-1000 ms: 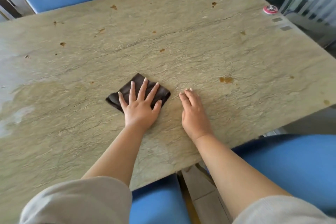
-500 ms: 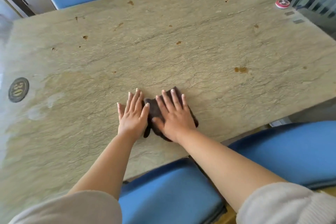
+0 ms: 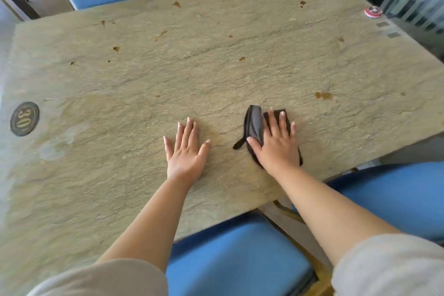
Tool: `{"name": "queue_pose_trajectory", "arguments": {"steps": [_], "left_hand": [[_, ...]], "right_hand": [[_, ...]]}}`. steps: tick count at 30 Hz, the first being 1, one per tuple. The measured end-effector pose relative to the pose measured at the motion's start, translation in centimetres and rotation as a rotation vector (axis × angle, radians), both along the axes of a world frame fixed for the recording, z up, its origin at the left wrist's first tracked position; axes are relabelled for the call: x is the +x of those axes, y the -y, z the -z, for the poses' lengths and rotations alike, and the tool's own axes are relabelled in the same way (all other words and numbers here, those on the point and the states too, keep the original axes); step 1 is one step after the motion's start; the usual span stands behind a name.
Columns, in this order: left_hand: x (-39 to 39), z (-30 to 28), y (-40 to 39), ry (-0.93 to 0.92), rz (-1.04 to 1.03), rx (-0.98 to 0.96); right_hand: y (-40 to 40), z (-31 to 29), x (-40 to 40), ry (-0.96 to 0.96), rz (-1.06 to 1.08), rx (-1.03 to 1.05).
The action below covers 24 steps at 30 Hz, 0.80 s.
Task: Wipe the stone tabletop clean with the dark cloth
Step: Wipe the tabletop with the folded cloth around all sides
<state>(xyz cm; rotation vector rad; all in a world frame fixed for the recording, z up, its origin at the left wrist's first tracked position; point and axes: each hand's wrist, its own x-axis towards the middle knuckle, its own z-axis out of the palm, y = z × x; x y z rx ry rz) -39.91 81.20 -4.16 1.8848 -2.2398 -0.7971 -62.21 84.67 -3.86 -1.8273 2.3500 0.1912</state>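
Brown stains (image 3: pixel 323 95) still dot the stone tabletop (image 3: pixel 144 79), mostly beyond the dark cloth (image 3: pixel 255 125) and to its right, so I judge most wiping remains. That cloth lies bunched near the table's front edge, pinned under the flat, spread right hand (image 3: pixel 276 144). Left of it, the left hand (image 3: pixel 186 151) rests flat on bare stone, holding nothing.

Both forearms reach forward, bare below grey sleeves. The left hand (image 3: pixel 186 151) lies flat, fingers spread. The right hand (image 3: pixel 276 144) presses palm-down beside it.
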Motion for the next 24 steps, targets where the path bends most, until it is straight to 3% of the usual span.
{"name": "queue_pose_trajectory", "arguments": {"steps": [2, 5, 7, 9, 12, 15, 17, 19, 24], "left_hand": [[-0.9, -0.3, -0.3, 0.007, -0.004, -0.005], [-3.8, -1.0, -0.8, -0.057, 0.014, -0.029], [-6.5, -1.4, -0.7, -0.114, 0.001, -0.033], [-9.2, -1.3, 0.0, -0.139, -0.066, -0.02], [-11.8, -0.6, 0.4, -0.022, -0.17, -0.091], [-12.8, 0.2, 0.2, 0.106, -0.185, -0.175], [-13.0, 0.4, 0.5, 0.095, -0.216, -0.193], [-13.0, 0.3, 0.4, 0.037, -0.255, -0.212], [-13.1, 0.2, 0.3, 0.032, -0.274, -0.227]], "right_hand": [[-1.0, 0.1, 2.6, -0.008, -0.106, 0.019], [-3.4, -0.9, 1.2, 0.086, -0.642, 0.037], [-2.8, -1.2, -2.9, 0.124, -0.834, 0.057], [-0.6, -0.8, -7.0, 0.127, -0.774, 0.028], [4.0, -0.1, -10.1, 0.094, -0.462, -0.072], [8.8, 0.6, -8.9, 0.058, -0.154, -0.073], [10.2, 0.5, -6.9, 0.076, -0.11, -0.079], [9.5, 0.5, -5.9, 0.072, -0.291, -0.068], [4.9, 0.0, -12.2, 0.138, -1.065, -0.02]]}}
